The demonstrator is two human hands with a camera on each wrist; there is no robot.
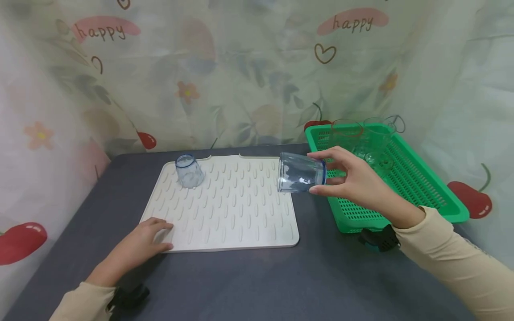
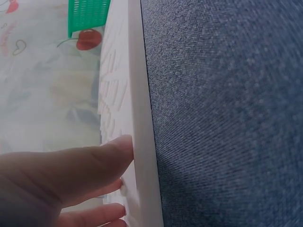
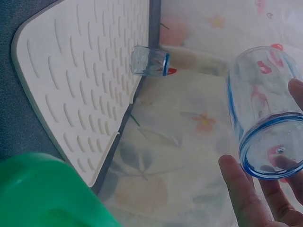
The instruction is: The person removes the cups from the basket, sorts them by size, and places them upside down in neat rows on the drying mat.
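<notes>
My right hand (image 1: 355, 180) grips a clear bluish drinking glass (image 1: 301, 173) by its blue-ringed end, with thumb and fingers around it. The glass lies on its side in the air, over the right edge of a white ridged drying mat (image 1: 237, 214). In the right wrist view, the held glass (image 3: 265, 90) shows its blue-ringed end towards the palm. A similar glass (image 1: 189, 171) stands on the mat's far left part, blue ring at the top. At the mat's near left corner rests my left hand (image 1: 140, 240), its thumb (image 2: 109, 153) at the edge and fingers loosely extended.
Right of the mat, a green perforated basket (image 1: 349, 223) holds several clear glasses, one with a reddish rim (image 1: 347, 129). Both mat and basket are on a dark grey table (image 1: 249, 285). A patterned curtain (image 1: 241, 80) hangs behind and at both sides.
</notes>
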